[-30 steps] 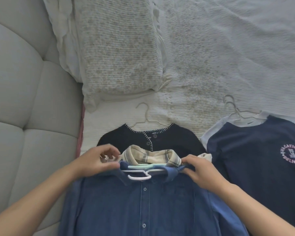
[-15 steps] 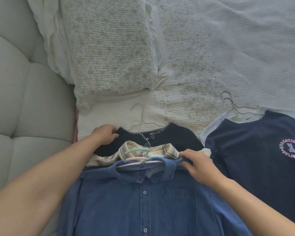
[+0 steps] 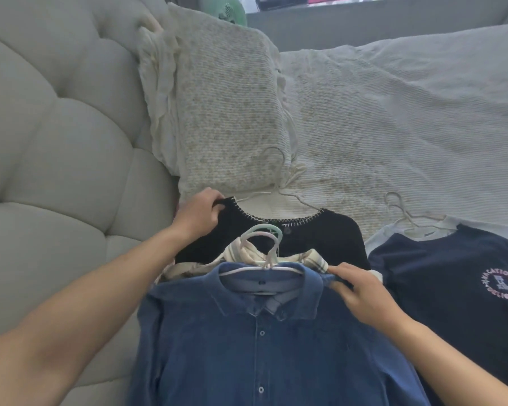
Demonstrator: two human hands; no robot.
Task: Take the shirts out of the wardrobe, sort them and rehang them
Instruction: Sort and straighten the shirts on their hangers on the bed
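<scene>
A blue denim shirt (image 3: 258, 341) lies on top of a stack on the bed, hung on a white hanger (image 3: 261, 269). Under it shows a cream plaid shirt (image 3: 314, 257) with a pale green hanger hook (image 3: 264, 230). Beneath both lies a black knit top (image 3: 329, 232) with white stitching on a wire hanger (image 3: 279, 171). My left hand (image 3: 198, 215) grips the black top's left shoulder edge. At the denim shirt's right shoulder, my right hand (image 3: 361, 291) pinches the cloth. A navy T-shirt (image 3: 452, 276) with a round print lies to the right on wire hangers (image 3: 405, 212).
A textured pillow (image 3: 226, 112) leans against the grey tufted headboard (image 3: 56, 136) at the left. The white ribbed bedspread (image 3: 408, 121) stretches to the right and back. A grey wall edge and a green object show at the top.
My left hand left the denim collar and hangers, reached up and took hold of the black top's left shoulder. The camera tilted up, showing more of the bed and headboard.
</scene>
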